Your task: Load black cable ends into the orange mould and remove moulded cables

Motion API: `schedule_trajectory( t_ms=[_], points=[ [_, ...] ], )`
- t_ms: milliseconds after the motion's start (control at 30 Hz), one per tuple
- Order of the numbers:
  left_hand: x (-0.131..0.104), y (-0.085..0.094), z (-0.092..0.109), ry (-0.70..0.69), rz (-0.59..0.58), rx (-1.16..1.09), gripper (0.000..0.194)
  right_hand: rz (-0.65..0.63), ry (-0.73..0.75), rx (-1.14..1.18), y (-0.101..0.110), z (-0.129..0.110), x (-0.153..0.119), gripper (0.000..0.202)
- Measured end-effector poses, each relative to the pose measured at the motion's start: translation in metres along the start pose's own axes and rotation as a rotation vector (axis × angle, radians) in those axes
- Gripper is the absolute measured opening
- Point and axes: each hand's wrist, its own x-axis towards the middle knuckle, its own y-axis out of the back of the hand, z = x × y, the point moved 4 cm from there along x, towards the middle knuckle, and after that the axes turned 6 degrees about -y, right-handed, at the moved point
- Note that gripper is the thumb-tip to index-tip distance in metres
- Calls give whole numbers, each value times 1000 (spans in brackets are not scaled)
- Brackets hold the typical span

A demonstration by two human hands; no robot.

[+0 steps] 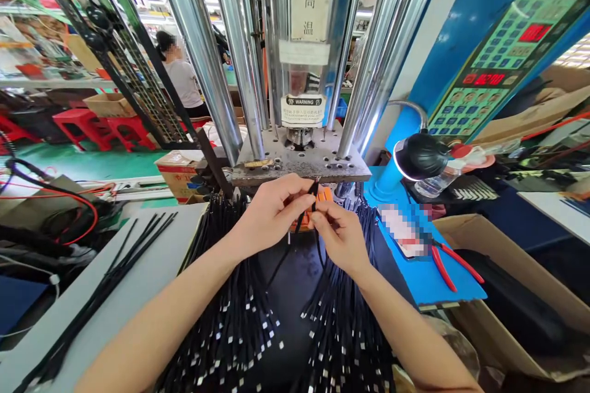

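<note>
Both hands meet at the middle of the press, in front of an orange fixture [325,194]. My left hand [281,206] pinches a black cable [315,190] between thumb and fingers. Just to its right, my right hand [338,230] has its fingers closed on the same cable, lower down; a length hangs below them. The fingers cover part of the cable and most of the fixture. Under my left arm hangs a thick bunch of black cables [230,313] with shiny metal ends. A second bunch [345,319] hangs under my right arm.
A steel press plate [299,163] with tall columns stands directly ahead. To the right are a desk lamp [421,156], red-handled pliers [454,264] on a blue surface and a cardboard box [498,239]. More cables [101,295] lie on the left board. A person [182,80] sits in the background.
</note>
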Motion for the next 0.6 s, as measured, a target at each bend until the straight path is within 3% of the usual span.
schedule_trajectory(
  t_ms=[167,367,467,600],
  points=[
    [15,-3,1,-10,31,34,26,-18,-48,20,-4,5,-7,22],
    [36,17,10,-75,276,142,22,-255,-145,-302,-7,45,-20,19],
    [44,23,16,-120,265,168,22,-259,-194,-452,-1,70,1,25],
    [30,8,3,-199,217,96,20,-98,-203,-497,12,94,44,32]
  ],
)
